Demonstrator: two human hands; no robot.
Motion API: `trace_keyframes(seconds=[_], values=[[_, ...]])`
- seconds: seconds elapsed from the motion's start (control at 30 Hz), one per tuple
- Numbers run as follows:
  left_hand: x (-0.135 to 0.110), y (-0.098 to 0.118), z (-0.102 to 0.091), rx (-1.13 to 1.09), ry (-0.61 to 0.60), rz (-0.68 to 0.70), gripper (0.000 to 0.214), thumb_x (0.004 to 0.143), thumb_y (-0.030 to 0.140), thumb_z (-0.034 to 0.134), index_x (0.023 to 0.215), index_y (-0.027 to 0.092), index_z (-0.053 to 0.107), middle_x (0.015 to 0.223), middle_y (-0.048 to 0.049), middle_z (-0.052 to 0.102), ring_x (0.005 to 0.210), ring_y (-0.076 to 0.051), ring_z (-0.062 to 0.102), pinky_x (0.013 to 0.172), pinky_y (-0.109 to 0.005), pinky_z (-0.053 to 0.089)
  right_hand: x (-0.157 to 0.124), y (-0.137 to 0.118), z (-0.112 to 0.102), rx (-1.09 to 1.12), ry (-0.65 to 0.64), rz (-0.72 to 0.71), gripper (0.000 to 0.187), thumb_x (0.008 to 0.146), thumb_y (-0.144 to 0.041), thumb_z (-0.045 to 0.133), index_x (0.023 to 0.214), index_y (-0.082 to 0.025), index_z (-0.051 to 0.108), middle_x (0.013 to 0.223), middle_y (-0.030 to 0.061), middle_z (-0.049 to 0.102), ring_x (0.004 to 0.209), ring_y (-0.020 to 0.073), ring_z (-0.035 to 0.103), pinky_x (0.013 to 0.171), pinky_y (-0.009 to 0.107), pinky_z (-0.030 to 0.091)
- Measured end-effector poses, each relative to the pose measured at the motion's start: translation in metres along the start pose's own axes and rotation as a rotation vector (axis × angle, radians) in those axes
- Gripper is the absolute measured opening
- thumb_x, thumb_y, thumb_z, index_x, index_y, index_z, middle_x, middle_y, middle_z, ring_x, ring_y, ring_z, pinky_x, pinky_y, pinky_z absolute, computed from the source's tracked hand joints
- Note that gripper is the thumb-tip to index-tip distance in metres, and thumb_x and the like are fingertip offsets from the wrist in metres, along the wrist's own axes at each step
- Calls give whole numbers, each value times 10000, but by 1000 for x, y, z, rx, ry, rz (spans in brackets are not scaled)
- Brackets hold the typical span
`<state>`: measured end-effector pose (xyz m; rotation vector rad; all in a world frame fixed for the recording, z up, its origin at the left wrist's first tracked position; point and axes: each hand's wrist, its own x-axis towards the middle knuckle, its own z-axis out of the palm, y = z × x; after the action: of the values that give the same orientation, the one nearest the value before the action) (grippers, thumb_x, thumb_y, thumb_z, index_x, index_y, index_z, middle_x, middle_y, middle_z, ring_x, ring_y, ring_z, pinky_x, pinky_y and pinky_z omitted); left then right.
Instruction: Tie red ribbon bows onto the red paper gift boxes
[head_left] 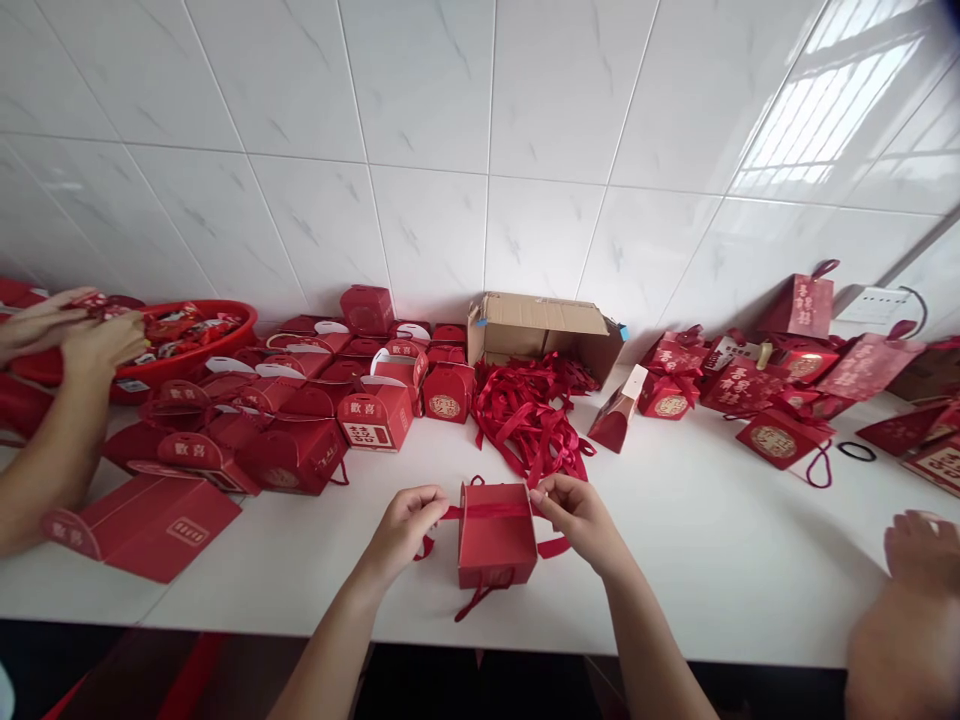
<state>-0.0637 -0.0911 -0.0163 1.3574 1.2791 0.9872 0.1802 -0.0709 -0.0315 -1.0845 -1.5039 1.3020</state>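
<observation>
A small red gift box [497, 550] sits on the white table in front of me, with dark red cord loops at its near and far sides. A red ribbon [495, 511] runs across its top. At the box's left side, my left hand [409, 528] is closed on one stretch of the ribbon, finger and thumb pinched. My right hand [576, 518] pinches the ribbon at the right upper corner. Loose ribbon tails hang beside the box on both sides. Beyond it, a pile of red ribbons [525, 405] spills from a cardboard box [540, 315].
Several red gift boxes [296, 455] crowd the left, with an unfolded one [161, 525] nearer. Finished-looking boxes with ribbons [780, 438] stand at right. A co-worker's hands [105, 335] work over a red basin [199, 375]; another person's hand [919, 555] rests at far right.
</observation>
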Motion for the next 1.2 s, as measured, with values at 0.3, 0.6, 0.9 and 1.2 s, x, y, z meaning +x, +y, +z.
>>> trace_keyframes(seconds=[0.3, 0.6, 0.9, 1.2], values=[[2, -20, 6, -105, 5, -98, 334, 741, 402, 532, 533, 186, 384, 532, 52, 288, 517, -92, 254, 497, -242, 194, 0, 7, 0, 6, -86, 23, 354, 836, -502, 568, 708, -181, 488, 542, -70, 337, 500, 73, 300, 464, 196, 339], [-1, -31, 15, -170, -18, -141, 354, 741, 440, 585, 570, 176, 423, 555, 49, 316, 520, -90, 271, 507, -235, 206, -1, 16, 2, 51, -63, 33, 377, 802, -545, 593, 725, -188, 501, 549, -68, 347, 498, 77, 303, 460, 203, 322], [-8, -48, 8, -136, 46, -150, 379, 725, 472, 596, 549, 174, 442, 539, 45, 369, 532, -108, 352, 533, -233, 264, 1, 39, 12, 170, -70, 19, 354, 801, -510, 616, 834, -219, 417, 523, -111, 305, 473, 69, 280, 462, 186, 277], [3, -53, 7, -7, 256, -45, 253, 690, 429, 649, 675, 187, 578, 761, -22, 563, 791, -196, 536, 694, -267, 397, -6, 33, 8, -134, 248, -147, 318, 782, -468, 649, 785, -205, 470, 809, 24, 544, 756, 164, 503, 681, 293, 405]])
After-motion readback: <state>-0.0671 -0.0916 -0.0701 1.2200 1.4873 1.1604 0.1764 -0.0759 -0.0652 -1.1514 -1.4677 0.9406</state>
